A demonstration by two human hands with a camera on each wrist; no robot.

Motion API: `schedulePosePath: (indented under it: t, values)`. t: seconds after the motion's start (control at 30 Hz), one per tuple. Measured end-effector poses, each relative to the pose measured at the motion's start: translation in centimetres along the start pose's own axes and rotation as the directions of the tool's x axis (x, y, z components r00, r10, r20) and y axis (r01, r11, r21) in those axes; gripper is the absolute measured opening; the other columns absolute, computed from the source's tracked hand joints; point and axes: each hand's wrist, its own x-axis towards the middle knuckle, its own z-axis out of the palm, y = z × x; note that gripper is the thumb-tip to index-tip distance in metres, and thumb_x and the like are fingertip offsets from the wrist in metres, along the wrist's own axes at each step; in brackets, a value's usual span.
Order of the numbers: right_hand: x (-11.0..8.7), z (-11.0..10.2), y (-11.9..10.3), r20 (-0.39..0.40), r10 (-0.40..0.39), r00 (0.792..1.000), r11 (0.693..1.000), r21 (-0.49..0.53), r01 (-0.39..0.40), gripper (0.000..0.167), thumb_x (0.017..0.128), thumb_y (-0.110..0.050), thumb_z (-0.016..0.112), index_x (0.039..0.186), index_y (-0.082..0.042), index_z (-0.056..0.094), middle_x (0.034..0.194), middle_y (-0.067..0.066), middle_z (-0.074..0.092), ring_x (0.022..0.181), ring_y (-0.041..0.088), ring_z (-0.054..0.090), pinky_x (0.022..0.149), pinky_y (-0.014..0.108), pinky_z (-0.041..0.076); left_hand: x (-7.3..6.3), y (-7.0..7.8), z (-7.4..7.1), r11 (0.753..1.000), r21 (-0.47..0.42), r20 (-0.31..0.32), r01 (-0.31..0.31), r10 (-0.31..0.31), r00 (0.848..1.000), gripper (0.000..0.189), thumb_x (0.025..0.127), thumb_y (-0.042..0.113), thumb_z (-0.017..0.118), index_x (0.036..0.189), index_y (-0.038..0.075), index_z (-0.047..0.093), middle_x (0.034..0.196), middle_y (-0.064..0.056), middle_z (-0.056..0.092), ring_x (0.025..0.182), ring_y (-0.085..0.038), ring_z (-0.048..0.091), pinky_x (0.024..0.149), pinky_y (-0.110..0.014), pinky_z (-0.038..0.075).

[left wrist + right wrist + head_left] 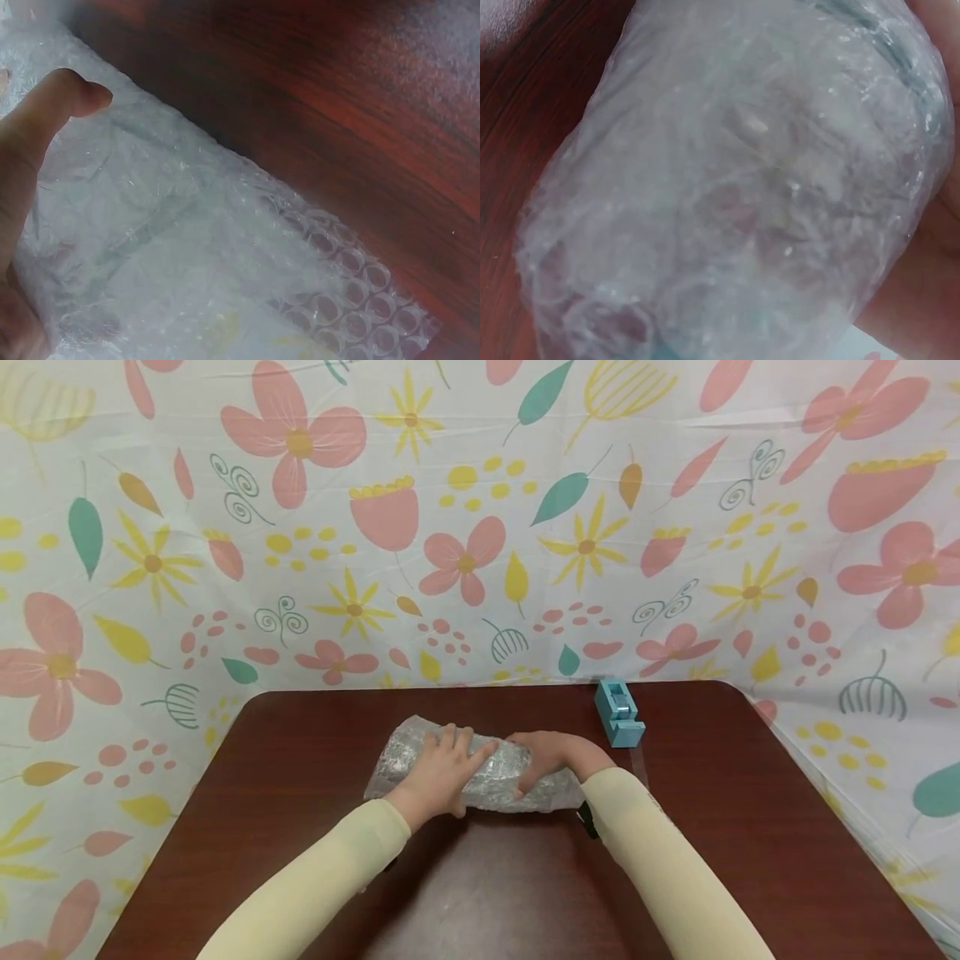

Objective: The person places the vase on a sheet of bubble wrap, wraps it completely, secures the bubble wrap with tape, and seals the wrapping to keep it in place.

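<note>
A rolled bundle of clear bubble wrap (491, 783) lies crosswise on the table, its left end flattened and loose. What is inside is hidden by the layers. My left hand (438, 772) holds the bundle left of its middle, fingers spread over the top and curved onto it. Toward the right end, my right hand (551, 753) grips it from above, bent around the roll. In the left wrist view, a finger (45, 124) lies over the crinkled wrap (172, 217), whose flat edge shows round bubbles. The right wrist view is filled by the rounded end of the wrap (705, 187).
A light blue tape dispenser (621, 727) with a roll of clear tape stands at the back right, close to the right forearm. The dark brown wooden table (315, 860) ends at a flower-printed cloth (465, 527) behind and at the sides.
</note>
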Motion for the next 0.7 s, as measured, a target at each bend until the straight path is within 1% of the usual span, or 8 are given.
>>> schedulePosePath:
  t: [0.13,0.27,0.43,0.5,0.6,0.7]
  values:
    - [0.1,-0.2,0.1,0.016,0.004,1.0,1.0,-0.004,-0.004,0.098,0.075,-0.033,0.089,0.158,-0.014,0.04,0.16,0.013,0.045,0.146,0.033,0.044,0.118,0.057,0.04,0.1,-0.2,-0.2,1.0,-0.023,-0.004,-0.009,0.009,1.0,0.113,0.066,0.062,0.089,0.159,0.028,0.033,0.152,-0.019,0.05,0.138,-0.042,0.052,0.104,-0.057,0.051]
    - [0.3,-0.4,0.1,0.047,0.004,0.999,1.0,-0.005,-0.004,0.099,0.075,-0.034,0.089,0.159,-0.017,0.038,0.161,0.011,0.044,0.146,0.033,0.043,0.117,0.057,0.041,0.0,-0.4,-0.3,0.999,-0.034,-0.015,-0.018,0.018,1.0,0.112,0.066,0.061,0.09,0.157,0.028,0.034,0.15,-0.019,0.051,0.137,-0.043,0.053,0.104,-0.057,0.052]
    - [0.8,-0.9,0.0,0.099,0.002,0.995,0.999,-0.038,0.001,0.101,0.077,-0.04,0.088,0.161,-0.02,0.035,0.164,0.012,0.04,0.15,0.034,0.038,0.12,0.059,0.036,-0.1,-0.5,-0.2,0.999,-0.045,-0.001,-0.018,0.018,1.0,0.111,0.067,0.061,0.089,0.158,0.03,0.033,0.151,-0.019,0.049,0.138,-0.042,0.052,0.105,-0.057,0.051]
    - [0.9,-1.1,0.1,0.114,-0.015,0.993,0.998,-0.056,0.022,0.102,0.078,-0.042,0.087,0.162,-0.02,0.033,0.165,0.013,0.038,0.151,0.035,0.036,0.122,0.06,0.033,0.0,-0.6,-0.1,0.998,-0.055,0.006,-0.018,0.019,1.0,0.111,0.068,0.062,0.088,0.158,0.03,0.033,0.152,-0.019,0.049,0.138,-0.042,0.051,0.105,-0.057,0.051]
    - [1.1,-1.3,0.4,0.119,-0.064,0.991,0.996,-0.058,0.071,0.103,0.081,-0.045,0.084,0.163,-0.015,0.028,0.166,0.015,0.033,0.153,0.038,0.032,0.123,0.061,0.03,0.2,-0.6,0.0,0.998,-0.061,0.011,-0.023,0.024,1.0,0.111,0.067,0.062,0.088,0.158,0.031,0.032,0.152,-0.019,0.049,0.138,-0.043,0.052,0.105,-0.057,0.051]
    - [1.1,-1.2,1.0,0.091,-0.126,0.988,0.992,0.007,0.126,0.101,0.086,-0.043,0.08,0.163,-0.01,0.023,0.168,0.019,0.028,0.155,0.041,0.029,0.123,0.061,0.029,0.4,-0.7,0.0,0.998,-0.066,0.015,-0.024,0.025,1.0,0.112,0.067,0.063,0.088,0.158,0.031,0.032,0.152,-0.019,0.049,0.138,-0.043,0.052,0.106,-0.057,0.051]
